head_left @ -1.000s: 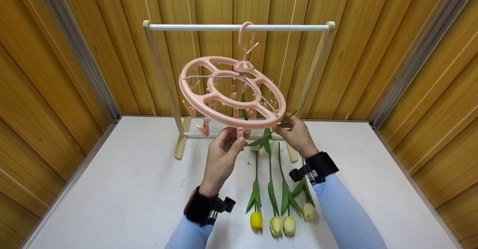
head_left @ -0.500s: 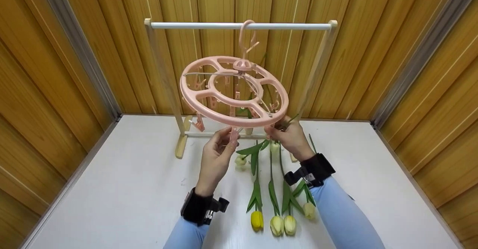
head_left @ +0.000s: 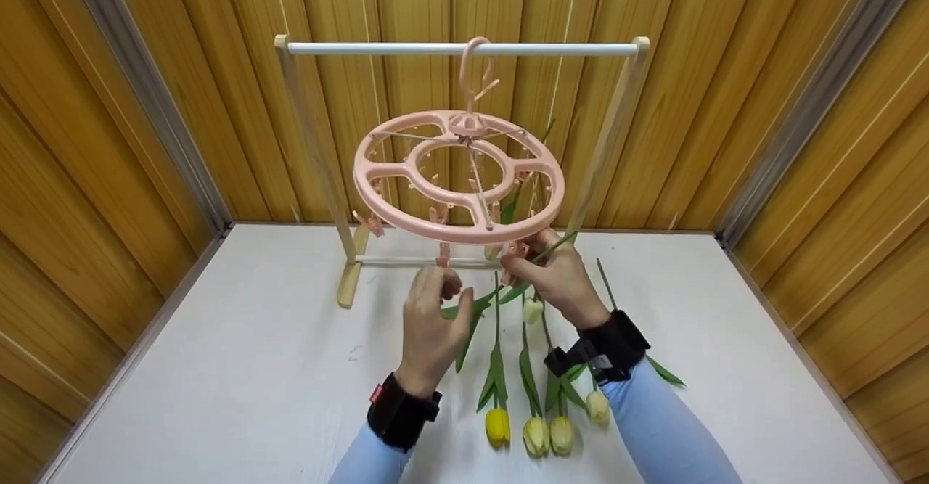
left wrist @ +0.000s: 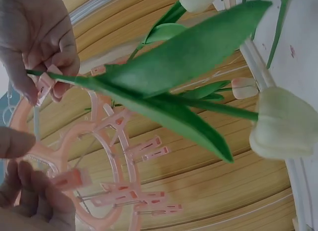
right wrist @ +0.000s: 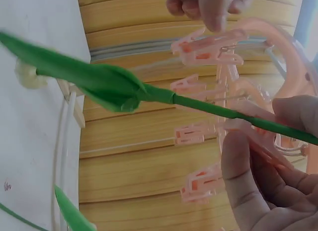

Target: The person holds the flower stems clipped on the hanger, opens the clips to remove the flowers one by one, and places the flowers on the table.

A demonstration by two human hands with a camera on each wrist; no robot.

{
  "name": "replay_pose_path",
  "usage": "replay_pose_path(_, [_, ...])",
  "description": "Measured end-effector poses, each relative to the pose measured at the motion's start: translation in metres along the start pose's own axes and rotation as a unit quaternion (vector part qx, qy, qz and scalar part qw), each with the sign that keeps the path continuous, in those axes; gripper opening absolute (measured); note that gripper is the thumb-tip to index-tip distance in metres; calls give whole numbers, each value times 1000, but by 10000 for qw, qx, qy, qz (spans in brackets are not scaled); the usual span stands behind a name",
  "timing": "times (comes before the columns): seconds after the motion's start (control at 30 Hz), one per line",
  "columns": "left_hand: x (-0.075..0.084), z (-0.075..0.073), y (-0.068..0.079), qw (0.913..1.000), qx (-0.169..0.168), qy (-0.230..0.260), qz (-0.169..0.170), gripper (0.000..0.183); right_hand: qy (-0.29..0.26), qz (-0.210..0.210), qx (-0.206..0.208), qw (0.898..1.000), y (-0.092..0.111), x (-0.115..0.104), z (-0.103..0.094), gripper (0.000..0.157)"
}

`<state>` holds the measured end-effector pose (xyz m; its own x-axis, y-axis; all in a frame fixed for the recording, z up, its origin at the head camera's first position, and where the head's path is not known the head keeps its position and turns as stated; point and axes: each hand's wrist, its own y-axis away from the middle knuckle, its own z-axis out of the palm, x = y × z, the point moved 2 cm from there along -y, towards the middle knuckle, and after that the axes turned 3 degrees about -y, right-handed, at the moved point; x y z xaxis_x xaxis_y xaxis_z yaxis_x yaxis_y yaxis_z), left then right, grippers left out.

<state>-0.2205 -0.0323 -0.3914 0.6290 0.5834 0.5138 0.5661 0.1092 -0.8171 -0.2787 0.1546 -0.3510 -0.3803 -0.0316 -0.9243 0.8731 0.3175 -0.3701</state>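
A pink round clip hanger (head_left: 388, 215) hangs by its hook from the rack's white bar, with several clothes pegs below its ring. My right hand (head_left: 562, 281) pinches one clothes peg (right wrist: 258, 141) at the ring's front right. A white tulip's green stem (right wrist: 208, 106) runs through that peg, its bloom (left wrist: 283, 124) pointing down. My left hand (head_left: 432, 324) is just below another hanging peg (head_left: 443, 253), apart from it, fingers loosely bent and holding nothing. The left wrist view shows more tulips hanging behind, one with a pale bloom (left wrist: 244, 88).
Several tulips lie on the white table (head_left: 254, 368) in front of the rack, including a yellow one (head_left: 498, 427) and pale ones (head_left: 536, 437). The rack's wooden leg (head_left: 350, 284) stands at the left. Wood-panelled walls (head_left: 414, 5) enclose the table.
My left hand has let go of a peg and dropped slightly below it. The hanger's ring has turned and levelled out. My right hand has shifted slightly, still at the ring's front right.
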Motion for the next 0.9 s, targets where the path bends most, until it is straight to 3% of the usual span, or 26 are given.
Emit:
replay_pose_path(0.13, [6,6,4,9961,-855,139,191,24,124,-53,-58,9999,2,-5,5,27])
replay_pose_path(0.23, [5,8,7,9938,-1089,-45,196,26,249,70,55,9997,4,-9,8,23])
replay_pose_path(0.47, [4,10,12,9942,-840,-401,530,18,149,443,232,9986,7,-10,12,28])
replay_pose_path(0.73, [-3,8,11,9979,-551,134,306,14,573,103,-757,9954,10,-12,3,40])
replay_pose_path(0.9, [-9,7,11,9984,-408,356,167,15,568,25,-1105,9922,13,-8,-6,51])
